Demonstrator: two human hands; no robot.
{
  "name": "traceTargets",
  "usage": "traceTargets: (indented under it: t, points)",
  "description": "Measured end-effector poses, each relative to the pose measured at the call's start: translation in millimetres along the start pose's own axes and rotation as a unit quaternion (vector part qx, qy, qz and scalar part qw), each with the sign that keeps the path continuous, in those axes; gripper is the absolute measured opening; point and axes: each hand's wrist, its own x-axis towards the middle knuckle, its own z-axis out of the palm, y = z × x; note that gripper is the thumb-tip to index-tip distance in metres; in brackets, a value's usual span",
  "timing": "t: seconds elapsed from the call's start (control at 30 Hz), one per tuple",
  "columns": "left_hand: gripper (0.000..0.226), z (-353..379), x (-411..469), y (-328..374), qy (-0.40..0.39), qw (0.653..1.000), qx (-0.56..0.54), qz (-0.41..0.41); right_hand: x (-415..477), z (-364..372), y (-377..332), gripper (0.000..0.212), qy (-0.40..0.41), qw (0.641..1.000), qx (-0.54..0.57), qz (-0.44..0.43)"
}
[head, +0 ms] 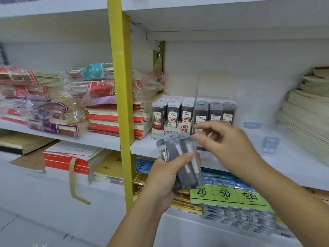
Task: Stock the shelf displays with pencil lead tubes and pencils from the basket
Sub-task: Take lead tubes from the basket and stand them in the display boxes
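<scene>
A fistful of grey pencil lead tubes sits upright in the left hand, the thumb curled across their front, just before the front edge of the white shelf. The right hand hovers above their tops with fingers bent; blur hides whether it pinches anything. Behind, near that edge, a red-and-white display box and a clear display box stand side by side, both full. Left of the yellow post lie stacked notebooks.
</scene>
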Motion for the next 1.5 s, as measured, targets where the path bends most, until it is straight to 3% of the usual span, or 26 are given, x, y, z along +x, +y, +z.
traceTargets:
  t: [0.07,0.17,0.33,0.5,0.63,0.8,0.9,0.97,1.2,1.37,1.5]
  points:
    - [0.034,4.8,-3.8,-2.4,0.007,1.0,0.016,-0.004,-12.0,7.3,4.7,0.024,-0.048,0.99,0.103,0.078]
    - [0.044,7.1,-8.2,-7.5,0.011,0.999,0.028,-0.016,-18.0,7.4,14.7,0.016,-0.046,0.966,0.211,0.144]
    - [0.041,9.6,-16.7,-12.3,-0.014,0.997,0.003,-0.07,-25.7,2.7,28.6,0.017,-0.064,0.956,0.243,0.149]
    - [0.069,11.3,-22.0,-12.4,-0.014,0.996,-0.007,-0.091,-31.8,-4.4,33.9,0.016,-0.059,0.933,0.311,0.174]
    - [0.062,13.5,-26.7,-10.4,-0.045,0.994,-0.018,-0.094,-33.6,-10.0,29.7,0.019,-0.062,0.918,0.35,0.177]
    - [0.045,13.7,-25.7,-11.6,-0.024,0.997,0.016,-0.071,-36.1,-13.2,18.4,0.035,-0.077,0.936,0.305,0.159]
    - [0.04,16.2,-27.1,-12.2,-0.029,0.997,0.02,-0.063,-36.2,-10.6,18.3,0.026,-0.057,0.946,0.278,0.153]
    - [0.039,16.6,-27.9,-11.7,-0.026,0.998,0.022,-0.06,-36.2,-9.7,20.6,0.018,-0.068,0.946,0.273,0.159]
    - [0.051,12.5,-25.3,-8.1,0.037,0.998,0.02,-0.049,-34.7,-11.8,23.0,0.029,-0.07,0.935,0.307,0.161]
    - [0.038,11.2,-22.7,-7.1,0.047,0.998,0.035,-0.034,-35.2,-13.1,20.1,0.031,-0.02,0.945,0.297,0.135]
    - [0.032,11.8,-11.5,-1.0,0.105,0.991,0.082,0.015,-18.5,-46.0,11.9,0.029,0.115,0.963,0.237,0.056]
